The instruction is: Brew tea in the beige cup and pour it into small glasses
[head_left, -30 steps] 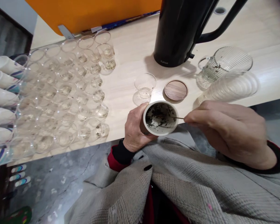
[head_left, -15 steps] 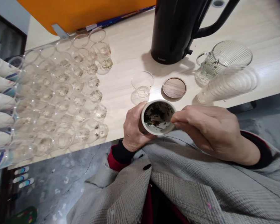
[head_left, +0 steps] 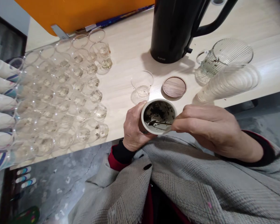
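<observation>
My left hand (head_left: 134,127) is wrapped round a pale canister (head_left: 142,115), its open mouth tilted up toward me. Dark loose tea leaves (head_left: 159,109) cling to the inside of it. Between the thumb and fingers of my right hand (head_left: 206,129) is the handle of a small metal spoon (head_left: 162,123); the bowl end lies inside the canister. Just beyond the canister stands a clear plastic cup (head_left: 142,82) with a few specks at its bottom. A round wooden lid (head_left: 175,86) lies on the table to the right of that cup.
Rows of clear cups with leaves in them (head_left: 63,90) fill the table's left side, beside paper cups (head_left: 1,99). A black kettle (head_left: 171,31) stands at the back. On the right are a ribbed glass jug (head_left: 232,51) and a stack of clear cups (head_left: 231,82) on its side.
The spoon has shifted and turned slightly inside the canister, and my right hand has moved a little to the right. My left hand holds the canister in nearly the same place.
</observation>
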`<action>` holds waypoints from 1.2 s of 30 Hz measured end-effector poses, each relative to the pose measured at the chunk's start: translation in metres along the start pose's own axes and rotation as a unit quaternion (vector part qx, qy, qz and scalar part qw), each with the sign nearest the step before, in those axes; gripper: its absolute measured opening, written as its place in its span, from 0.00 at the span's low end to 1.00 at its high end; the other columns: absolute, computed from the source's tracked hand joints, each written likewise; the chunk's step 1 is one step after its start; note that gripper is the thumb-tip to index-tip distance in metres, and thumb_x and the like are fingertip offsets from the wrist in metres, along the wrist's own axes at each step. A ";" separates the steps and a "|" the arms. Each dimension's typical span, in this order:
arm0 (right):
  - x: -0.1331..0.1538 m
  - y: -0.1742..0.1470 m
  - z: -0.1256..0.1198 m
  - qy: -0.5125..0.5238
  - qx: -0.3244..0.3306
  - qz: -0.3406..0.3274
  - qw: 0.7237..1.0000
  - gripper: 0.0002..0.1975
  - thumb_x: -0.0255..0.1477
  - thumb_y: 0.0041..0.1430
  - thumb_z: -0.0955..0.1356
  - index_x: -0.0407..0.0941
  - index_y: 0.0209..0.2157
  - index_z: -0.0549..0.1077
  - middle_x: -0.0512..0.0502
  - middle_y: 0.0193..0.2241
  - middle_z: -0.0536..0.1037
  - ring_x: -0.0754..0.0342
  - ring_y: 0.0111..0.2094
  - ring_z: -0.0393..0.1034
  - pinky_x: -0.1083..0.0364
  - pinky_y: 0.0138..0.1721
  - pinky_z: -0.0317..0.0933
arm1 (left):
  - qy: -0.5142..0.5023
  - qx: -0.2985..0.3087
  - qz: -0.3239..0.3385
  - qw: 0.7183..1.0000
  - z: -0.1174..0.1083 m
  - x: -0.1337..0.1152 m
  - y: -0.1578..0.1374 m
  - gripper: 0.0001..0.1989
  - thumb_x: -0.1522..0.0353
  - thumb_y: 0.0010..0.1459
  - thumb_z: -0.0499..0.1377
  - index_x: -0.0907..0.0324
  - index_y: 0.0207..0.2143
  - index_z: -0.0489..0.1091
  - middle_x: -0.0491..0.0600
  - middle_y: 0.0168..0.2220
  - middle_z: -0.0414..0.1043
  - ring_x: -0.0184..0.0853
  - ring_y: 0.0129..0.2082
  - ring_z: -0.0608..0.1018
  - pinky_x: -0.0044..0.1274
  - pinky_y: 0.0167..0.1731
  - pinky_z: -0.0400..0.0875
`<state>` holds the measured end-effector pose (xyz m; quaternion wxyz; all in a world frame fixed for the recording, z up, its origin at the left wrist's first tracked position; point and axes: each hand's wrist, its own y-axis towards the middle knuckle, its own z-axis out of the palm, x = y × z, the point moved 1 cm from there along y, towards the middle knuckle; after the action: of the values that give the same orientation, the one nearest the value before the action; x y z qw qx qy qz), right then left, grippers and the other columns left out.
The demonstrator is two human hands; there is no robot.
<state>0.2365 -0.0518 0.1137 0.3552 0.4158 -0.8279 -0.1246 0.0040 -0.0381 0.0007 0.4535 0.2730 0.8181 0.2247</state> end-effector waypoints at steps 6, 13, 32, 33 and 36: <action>-0.006 -0.005 -0.019 -0.024 0.000 -0.023 0.999 0.12 0.16 0.71 0.64 0.44 0.47 0.75 0.44 0.35 0.76 0.53 0.35 0.70 0.51 0.36 0.62 | -0.001 0.007 -0.019 1.000 -0.001 -0.003 0.000 0.49 0.44 0.55 0.71 0.50 0.72 0.59 0.58 0.64 0.73 0.53 0.61 0.79 0.48 0.59 0.78; 0.002 -0.001 -0.017 -0.030 0.010 -0.016 0.999 0.10 0.18 0.73 0.63 0.43 0.45 0.74 0.43 0.34 0.76 0.52 0.34 0.70 0.50 0.35 0.62 | 0.011 0.002 -0.008 1.000 0.000 -0.003 -0.001 0.49 0.41 0.56 0.69 0.49 0.72 0.58 0.57 0.64 0.73 0.53 0.61 0.79 0.47 0.60 0.78; 0.002 0.007 -0.027 -0.115 0.073 -0.047 0.990 0.11 0.15 0.71 0.64 0.43 0.46 0.72 0.46 0.32 0.71 0.52 0.33 0.64 0.50 0.33 0.58 | 0.007 -0.002 0.009 1.000 0.001 -0.001 -0.001 0.50 0.41 0.54 0.70 0.50 0.71 0.58 0.58 0.63 0.73 0.52 0.61 0.78 0.46 0.61 0.76; 0.002 0.007 -0.025 -0.122 0.080 -0.050 0.988 0.11 0.15 0.71 0.63 0.43 0.46 0.72 0.46 0.32 0.71 0.52 0.33 0.63 0.50 0.33 0.57 | 0.009 -0.005 0.012 1.000 0.001 -0.001 -0.001 0.50 0.41 0.54 0.70 0.50 0.72 0.58 0.58 0.63 0.73 0.52 0.61 0.78 0.46 0.61 0.76; 0.004 0.007 -0.025 -0.132 0.101 -0.043 0.985 0.10 0.16 0.72 0.62 0.43 0.47 0.71 0.45 0.33 0.72 0.51 0.34 0.64 0.50 0.34 0.58 | 0.018 -0.007 0.020 1.000 0.002 0.000 -0.001 0.49 0.41 0.56 0.69 0.51 0.72 0.57 0.58 0.63 0.73 0.51 0.61 0.78 0.45 0.60 0.76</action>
<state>0.2480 -0.0485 0.1364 0.1937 0.4644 -0.8573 -0.1092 0.0055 -0.0390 -0.0006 0.4360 0.2820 0.8189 0.2445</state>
